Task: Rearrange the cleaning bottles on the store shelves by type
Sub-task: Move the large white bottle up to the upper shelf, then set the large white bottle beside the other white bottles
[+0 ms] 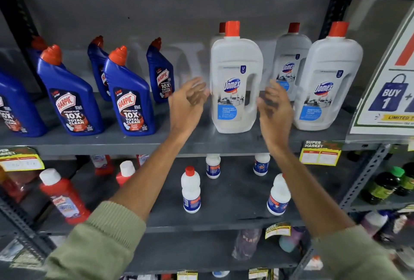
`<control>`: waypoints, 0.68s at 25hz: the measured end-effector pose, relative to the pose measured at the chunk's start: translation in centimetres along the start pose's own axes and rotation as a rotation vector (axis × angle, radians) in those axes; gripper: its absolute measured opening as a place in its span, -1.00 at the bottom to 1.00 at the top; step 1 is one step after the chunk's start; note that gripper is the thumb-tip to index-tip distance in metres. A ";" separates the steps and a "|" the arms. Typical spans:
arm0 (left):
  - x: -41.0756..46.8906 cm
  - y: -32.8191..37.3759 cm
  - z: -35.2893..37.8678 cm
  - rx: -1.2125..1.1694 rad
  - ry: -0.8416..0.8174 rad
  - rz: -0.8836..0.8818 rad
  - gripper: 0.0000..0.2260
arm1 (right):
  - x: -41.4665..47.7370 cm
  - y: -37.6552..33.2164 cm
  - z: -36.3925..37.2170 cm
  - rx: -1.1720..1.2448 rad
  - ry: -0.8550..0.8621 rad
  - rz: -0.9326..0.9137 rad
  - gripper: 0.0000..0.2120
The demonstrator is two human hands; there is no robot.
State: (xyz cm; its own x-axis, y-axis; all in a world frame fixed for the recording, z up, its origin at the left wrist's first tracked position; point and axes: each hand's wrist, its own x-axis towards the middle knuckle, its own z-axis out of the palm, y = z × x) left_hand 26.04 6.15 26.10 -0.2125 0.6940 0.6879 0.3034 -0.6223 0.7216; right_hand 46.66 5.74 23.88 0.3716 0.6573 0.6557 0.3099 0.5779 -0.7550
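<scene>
A white Domex bottle (236, 78) with a red cap stands upright at the front of the upper shelf (143, 143). My left hand (187, 105) is open just left of it and my right hand (274, 109) is open just right of it; neither touches it. More white Domex bottles (328, 78) stand to the right and behind. Several blue Harpic bottles (130, 93) with red caps fill the shelf's left half.
The lower shelf (224, 219) holds small white bottles (190, 190) and red bottles with white caps (62, 197). A promotional sign (385, 91) leans at the right. Dark green-capped bottles (385, 183) stand in the neighbouring rack. Price tags (320, 153) hang on the shelf edges.
</scene>
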 end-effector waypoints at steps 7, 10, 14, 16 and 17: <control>-15.6 -10.7 -4.9 0.172 0.007 0.089 -0.85 | -15.3 5.8 4.1 0.086 -0.279 -0.126 -0.83; -18.5 -15.6 -5.7 0.357 0.037 -0.309 -0.85 | -18.3 9.9 6.8 -0.059 -0.479 0.223 -0.77; -19.1 -18.9 -4.9 0.362 -0.245 -0.700 -0.53 | -20.0 13.3 10.1 -0.205 -0.822 0.734 -0.25; -18.4 -19.6 -4.1 0.347 -0.361 -0.709 -0.40 | -20.0 13.7 11.4 -0.139 -0.878 0.835 -0.23; -18.0 -20.0 -3.9 0.366 -0.404 -0.726 -0.38 | -19.8 13.6 11.9 -0.101 -0.865 0.867 -0.28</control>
State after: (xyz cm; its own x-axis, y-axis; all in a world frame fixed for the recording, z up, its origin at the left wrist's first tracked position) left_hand 20.14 4.68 -0.42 -0.1454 0.9878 -0.0558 0.5128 0.1234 0.8496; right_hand 33.12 6.33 0.74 -0.2026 0.9316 -0.3017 0.3301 -0.2251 -0.9167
